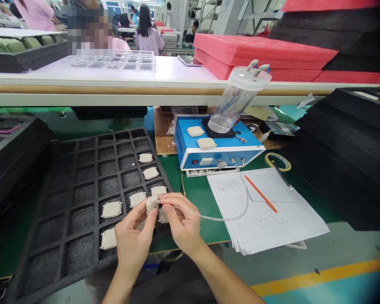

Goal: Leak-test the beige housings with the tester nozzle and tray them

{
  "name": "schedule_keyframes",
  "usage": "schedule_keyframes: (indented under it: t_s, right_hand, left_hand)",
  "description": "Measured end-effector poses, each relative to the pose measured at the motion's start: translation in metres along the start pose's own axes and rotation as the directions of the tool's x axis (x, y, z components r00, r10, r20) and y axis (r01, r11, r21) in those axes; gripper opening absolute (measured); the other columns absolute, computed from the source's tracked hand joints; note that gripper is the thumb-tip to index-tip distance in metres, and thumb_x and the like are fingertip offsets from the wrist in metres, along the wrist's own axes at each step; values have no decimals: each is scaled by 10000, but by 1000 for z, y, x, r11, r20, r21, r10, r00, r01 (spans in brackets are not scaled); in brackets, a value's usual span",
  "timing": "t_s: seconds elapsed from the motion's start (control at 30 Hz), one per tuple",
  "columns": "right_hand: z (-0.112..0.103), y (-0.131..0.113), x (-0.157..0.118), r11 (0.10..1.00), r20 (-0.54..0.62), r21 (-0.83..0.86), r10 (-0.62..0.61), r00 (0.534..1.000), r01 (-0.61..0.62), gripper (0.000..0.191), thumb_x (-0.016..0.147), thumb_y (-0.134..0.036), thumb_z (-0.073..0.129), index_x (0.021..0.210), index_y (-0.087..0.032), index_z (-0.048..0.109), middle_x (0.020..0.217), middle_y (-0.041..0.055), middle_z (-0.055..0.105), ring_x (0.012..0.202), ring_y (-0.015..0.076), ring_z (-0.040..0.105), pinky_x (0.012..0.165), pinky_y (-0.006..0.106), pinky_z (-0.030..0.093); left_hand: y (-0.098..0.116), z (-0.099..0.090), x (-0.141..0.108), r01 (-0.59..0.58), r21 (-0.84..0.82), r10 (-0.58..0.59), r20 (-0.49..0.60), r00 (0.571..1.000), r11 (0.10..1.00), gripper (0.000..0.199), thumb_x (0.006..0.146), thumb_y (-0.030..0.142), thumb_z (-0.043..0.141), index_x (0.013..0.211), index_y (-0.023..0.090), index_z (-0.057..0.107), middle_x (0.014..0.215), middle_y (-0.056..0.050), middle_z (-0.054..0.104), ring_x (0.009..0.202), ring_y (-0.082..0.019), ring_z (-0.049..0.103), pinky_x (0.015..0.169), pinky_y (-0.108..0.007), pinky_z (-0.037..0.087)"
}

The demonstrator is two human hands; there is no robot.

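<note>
My left hand (pixel 133 232) pinches a small beige watch-like case (pixel 152 204), tilted up on its edge. From the other side, my right hand (pixel 186 223) closes round the end of a thin clear tube (pixel 220 219) and brings it against the case. The fingers hide the tube's tip. Both hands are over the near right corner of a black foam tray (pixel 79 253) divided into square pockets, with similar beige cases (pixel 112 209) in several of them. The tube curves back to the front of a blue machine box (pixel 221 145).
On the blue box, two beige cases (pixel 206 144) lie beside a tilted clear cylinder (pixel 231 103). To the right are paper sheets (pixel 291 228), an orange stick (pixel 261 194), a tape roll (pixel 286 166) and stacked black foam (pixel 345 156). People sit beyond the raised shelf (pixel 174 99).
</note>
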State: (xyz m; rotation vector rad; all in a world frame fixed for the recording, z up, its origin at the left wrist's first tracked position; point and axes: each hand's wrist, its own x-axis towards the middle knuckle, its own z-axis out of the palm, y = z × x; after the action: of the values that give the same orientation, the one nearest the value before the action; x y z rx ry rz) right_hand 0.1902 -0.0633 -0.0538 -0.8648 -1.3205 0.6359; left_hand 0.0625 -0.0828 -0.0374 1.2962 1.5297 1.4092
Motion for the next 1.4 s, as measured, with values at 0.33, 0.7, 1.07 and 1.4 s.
schedule_keyframes:
  t_s: [0.33,0.7,1.07,1.4]
  right_hand:
    - [1,2,-1,1000,-6,29,3,1000,-3,165,968,-169,627,995,-227,779,998,79,792,942,198,770,848,341,645]
    - [1,0,1,1000,-10,4,-2,1000,2,161,969,-187,622,969,-225,778,975,78,798,923,199,775,821,335,650]
    - [0,0,-2,1000,3,8,8,1000,-8,151,971,-196,628,982,-227,775,987,78,794,930,199,769,833,342,649]
    - [0,4,-15,972,-100,148,199,975,-183,150,968,-293,667,940,-198,779,983,79,762,903,201,757,786,346,678]
  left_hand:
    - [-1,0,1,7,-8,-7,3,1000,1000,340,806,347,795,1093,166,813,1071,-94,824,938,-257,808,906,-335,647]
    - [-3,-1,0,-6,5,6,-12,1000,1000,347,804,365,806,1091,169,819,1075,-105,822,933,-273,809,895,-358,655]
    - [-1,0,-2,17,-11,-16,19,1000,1000,337,827,383,779,1078,159,802,1069,-108,823,946,-278,804,905,-378,653]
    - [29,-35,95,-370,756,80,391,917,540,279,997,176,456,1138,198,696,1053,-115,774,1023,-285,707,900,-395,544]
